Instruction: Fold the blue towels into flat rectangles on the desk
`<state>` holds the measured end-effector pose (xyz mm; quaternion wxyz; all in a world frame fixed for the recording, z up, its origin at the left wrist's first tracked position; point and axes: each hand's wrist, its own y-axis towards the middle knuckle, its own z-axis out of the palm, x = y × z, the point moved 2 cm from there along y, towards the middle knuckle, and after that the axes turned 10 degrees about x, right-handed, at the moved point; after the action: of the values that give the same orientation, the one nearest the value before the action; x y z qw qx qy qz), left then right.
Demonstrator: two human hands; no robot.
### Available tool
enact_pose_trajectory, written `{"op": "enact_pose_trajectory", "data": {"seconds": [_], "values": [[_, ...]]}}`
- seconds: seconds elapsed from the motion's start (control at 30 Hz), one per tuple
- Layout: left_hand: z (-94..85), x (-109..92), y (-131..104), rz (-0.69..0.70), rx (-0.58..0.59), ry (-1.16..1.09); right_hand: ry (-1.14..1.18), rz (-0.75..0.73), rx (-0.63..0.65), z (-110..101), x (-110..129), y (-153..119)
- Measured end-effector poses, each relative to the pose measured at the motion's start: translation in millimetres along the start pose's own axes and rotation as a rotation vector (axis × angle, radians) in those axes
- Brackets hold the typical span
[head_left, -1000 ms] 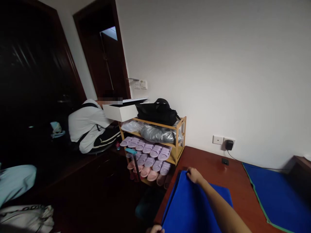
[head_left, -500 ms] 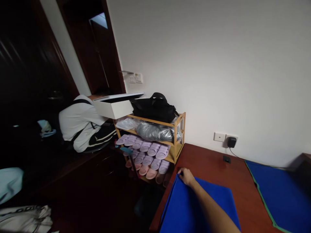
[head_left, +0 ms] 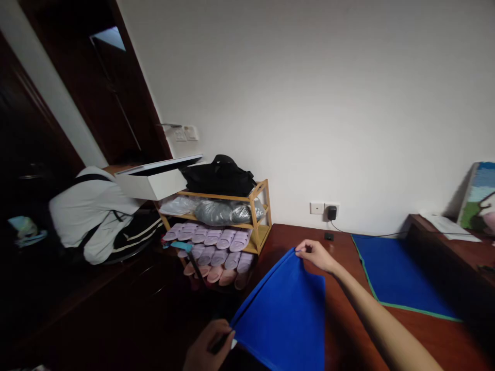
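The reddish-brown table (head_left: 286,234) begins near the centre of the frame, where its far edge meets the white wall (head_left: 348,103). Its left edge runs downward to the left and passes behind the blue cloth (head_left: 284,312). Beyond that edge, the lower left of the frame is dark floor area. The wooden rack (head_left: 256,219) stands just beside the table's far left corner, with lilac slippers (head_left: 240,238) on its shelves. On the right, a strip of tabletop separates the blue cloth from a green-edged blue mat (head_left: 398,273); a raised brown ledge (head_left: 429,226) bounds the mat's far side.

I see the two hands well apart, each clamped on the blue cloth. The right hand (head_left: 314,256) pinches its upper corner, right of the rack. The left hand (head_left: 211,346) pinches its left corner at the bottom centre. The cloth's upper left edge spans diagonally between both grips, with two layers showing. The remainder hangs down and right; the frame's bottom cuts off its lower end.
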<state>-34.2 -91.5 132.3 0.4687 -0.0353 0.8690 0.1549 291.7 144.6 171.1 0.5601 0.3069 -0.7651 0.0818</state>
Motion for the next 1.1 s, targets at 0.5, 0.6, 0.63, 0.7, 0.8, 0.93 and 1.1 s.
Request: {"op": "enact_pose_trajectory", "data": {"seconds": [0.5,0.6,0.63,0.7,0.8,0.93,1.1], "values": [[-26.6,-203,56,0.385,0.009,-0.284,-0.137,-0.172,-0.429,-106,159,-200],[-22.8,-214,56,0.371,0.175,-0.299,-0.148,-0.117,-0.427,-113,161,-223],[-21.1,-216,55,0.364,0.226,-0.295,-0.167,-0.095,-0.425,-115,161,-231],[-17.0,-219,55,0.356,0.287,-0.294,-0.205,-0.062,-0.431,-116,163,-246],[-7.6,-225,57,0.354,0.319,-0.308,-0.215,-0.022,-0.467,-118,164,-264],[8.7,-235,58,0.330,0.436,-0.301,-0.212,0.031,-0.510,-120,161,-284],[14.4,-245,45,0.376,0.481,-0.283,-0.259,0.035,-0.557,-120,162,-311]]}}
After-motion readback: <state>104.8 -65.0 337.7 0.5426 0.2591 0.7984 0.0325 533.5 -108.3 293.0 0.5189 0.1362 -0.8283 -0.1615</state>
